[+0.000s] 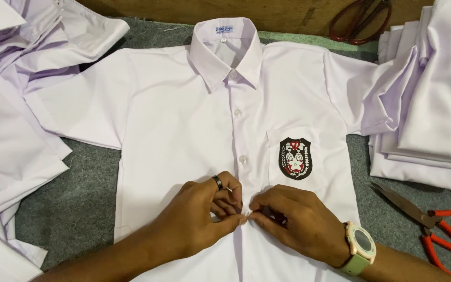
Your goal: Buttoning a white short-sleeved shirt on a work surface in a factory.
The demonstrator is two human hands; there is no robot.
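A white short-sleeved shirt (173, 120) lies face up on a grey felt surface (74, 203), collar at the far side. A dark shield-shaped badge (295, 158) sits on its chest pocket. Three white buttons run down the placket; the lowest visible one (242, 159) is just above my hands. My left hand (202, 214), with a dark ring, and my right hand (293, 222), with a pale green wristwatch, meet at the placket (244, 220). Both pinch the shirt's front edges together there. Whatever sits between the fingertips is hidden.
Loose white garments (11, 130) are heaped on the left. A folded stack of white shirts (429, 104) stands at the right. Orange-handled scissors (434, 230) lie at the lower right, and dark red-handled scissors (358, 21) rest on the wooden edge at the top.
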